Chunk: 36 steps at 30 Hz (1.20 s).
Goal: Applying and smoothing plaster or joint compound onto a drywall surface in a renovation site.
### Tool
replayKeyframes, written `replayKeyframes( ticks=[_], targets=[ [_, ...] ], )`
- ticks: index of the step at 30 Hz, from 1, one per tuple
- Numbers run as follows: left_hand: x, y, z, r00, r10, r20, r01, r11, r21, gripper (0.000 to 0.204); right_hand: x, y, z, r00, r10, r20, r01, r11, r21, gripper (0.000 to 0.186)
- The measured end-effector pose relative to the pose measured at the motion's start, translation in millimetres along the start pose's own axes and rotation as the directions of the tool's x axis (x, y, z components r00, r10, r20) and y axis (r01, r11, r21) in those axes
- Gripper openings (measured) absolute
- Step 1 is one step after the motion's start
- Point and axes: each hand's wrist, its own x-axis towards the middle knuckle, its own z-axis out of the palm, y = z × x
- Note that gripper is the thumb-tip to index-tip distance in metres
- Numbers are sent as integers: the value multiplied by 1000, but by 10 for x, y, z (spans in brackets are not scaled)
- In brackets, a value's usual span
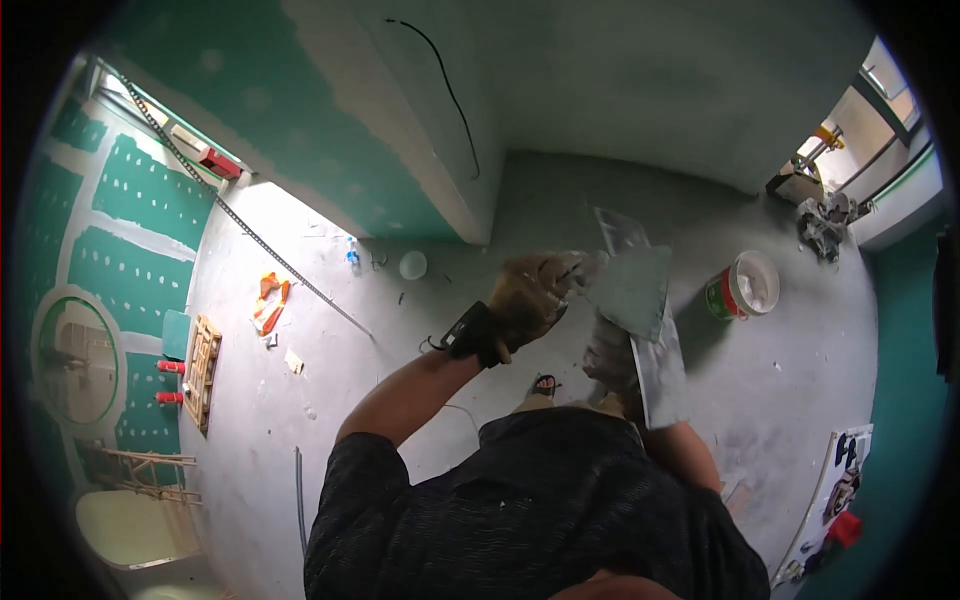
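My left hand, in a stained work glove, is closed around the handle of a wide putty knife. Its broad blade points right and carries a greyish smear. Beneath and behind that blade lies a long flat plastering trowel, partly covered by it. My right hand, also gloved, is closed at the trowel's left side; the handle itself is mostly hidden. Whether the two blades touch I cannot tell. To the right of the tools, a bucket with whitish material inside stands on the floor.
A thin perforated strip slants down to the floor at left. An orange-and-white bag, a white round piece and a wooden pallet are also left. Ahead is a wall corner with a dangling black cable. Rubble lies far right.
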Motion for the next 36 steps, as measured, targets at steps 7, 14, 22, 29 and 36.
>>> replayKeyframes(
  ticks=[7,14,22,29,36],
  targets=[
    [-53,-583,-7,923,341,176,-376,896,237,37,-1009,35,-9,976,-189,107,176,977,123,34],
    [-4,148,1062,738,-574,355,638,764,-91,18,-1438,-41,1028,804,-440,-400,324,888,-326,31],
    [-320,543,2291,642,-361,677,718,593,-364,23,-2708,-597,-588,690,-603,-400,432,787,-441,45],
    [-355,1171,2768,499,-149,854,720,619,-313,44,-3703,-2001,-967,332,-928,-172,320,282,-904,46],
    [74,1631,3248,336,-321,885,921,309,-238,21,-3808,-2224,-278,662,-728,179,733,581,-353,41]
  ],
)
